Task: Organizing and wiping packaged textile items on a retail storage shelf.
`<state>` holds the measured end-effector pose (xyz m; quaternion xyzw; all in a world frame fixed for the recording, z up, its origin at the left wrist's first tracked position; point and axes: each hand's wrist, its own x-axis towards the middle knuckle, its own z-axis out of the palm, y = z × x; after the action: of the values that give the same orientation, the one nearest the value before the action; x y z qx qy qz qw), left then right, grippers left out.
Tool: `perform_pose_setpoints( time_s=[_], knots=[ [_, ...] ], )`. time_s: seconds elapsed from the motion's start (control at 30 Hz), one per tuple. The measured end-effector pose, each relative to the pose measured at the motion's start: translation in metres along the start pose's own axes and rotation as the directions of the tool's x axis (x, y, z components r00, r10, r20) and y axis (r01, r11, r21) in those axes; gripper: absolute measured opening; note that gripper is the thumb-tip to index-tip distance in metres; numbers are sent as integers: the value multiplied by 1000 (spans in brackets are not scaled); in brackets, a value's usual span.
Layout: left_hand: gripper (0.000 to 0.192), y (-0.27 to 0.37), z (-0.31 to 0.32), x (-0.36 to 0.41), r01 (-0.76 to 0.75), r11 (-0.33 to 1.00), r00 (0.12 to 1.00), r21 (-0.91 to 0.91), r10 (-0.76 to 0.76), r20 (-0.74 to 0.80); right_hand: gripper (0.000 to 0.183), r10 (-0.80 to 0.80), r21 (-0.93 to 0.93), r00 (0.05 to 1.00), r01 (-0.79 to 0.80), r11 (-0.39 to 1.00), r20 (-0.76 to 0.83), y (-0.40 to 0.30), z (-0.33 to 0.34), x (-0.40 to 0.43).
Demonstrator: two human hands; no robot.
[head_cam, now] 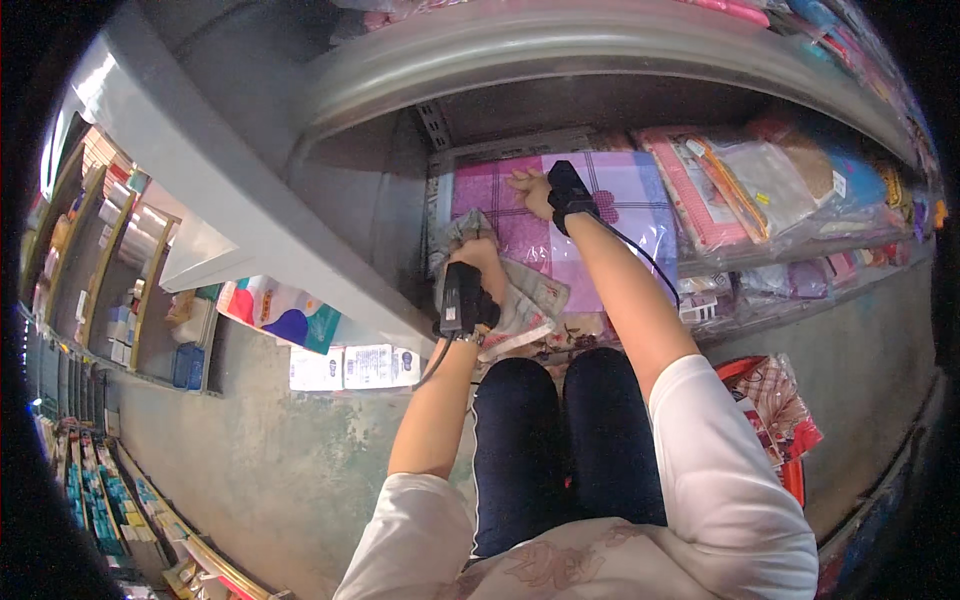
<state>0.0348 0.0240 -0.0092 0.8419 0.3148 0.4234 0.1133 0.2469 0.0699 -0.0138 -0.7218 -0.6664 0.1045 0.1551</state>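
Observation:
My left hand [482, 264] grips a bunched grey cloth [521, 300] with a reddish patterned edge, at the left front of a shelf. Beyond it lies a plastic-wrapped folded textile [517, 238] in purple, pink and lilac squares with dark lines. Over the upper middle of that package is my right hand [534, 192], fingers spread and holding nothing. Whether its palm presses on the plastic cannot be made out. Both wrists carry black strapped devices with cables.
Several wrapped textiles [739, 191] fill the shelf to the right, with more packages on a lower level. A grey shelf edge [555, 56] overhangs my hands. Left stands a grey metal side panel [247, 195]. White packs [356, 367] sit low left; a red basket [793, 480] is at right.

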Motion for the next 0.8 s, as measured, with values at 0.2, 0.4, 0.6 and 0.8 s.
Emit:
perform_pose_setpoints(
  time_s=[0.2, 0.4, 0.6, 0.8],
  knots=[
    [21, 28, -29, 10, -61, 917, 926, 395, -96, 365, 41, 12, -59, 999, -9, 998, 40, -8, -9, -10],
    [19, 28, -28, -11, 19, 868, 838, 496, -285, 466, 40, 39, -78, 999, -39, 996, -4, -14, -12, -15],
    [18, 30, -25, -28, -8, 878, 867, 479, -233, 441, 40, 70, -15, 995, -71, 997, -68, -12, -8, -18],
    [20, -12, -15, -52, 11, 923, 797, 385, -241, 554, 40, 6, -79, 1000, -7, 997, -24, -16, -13, -20]
  ],
)
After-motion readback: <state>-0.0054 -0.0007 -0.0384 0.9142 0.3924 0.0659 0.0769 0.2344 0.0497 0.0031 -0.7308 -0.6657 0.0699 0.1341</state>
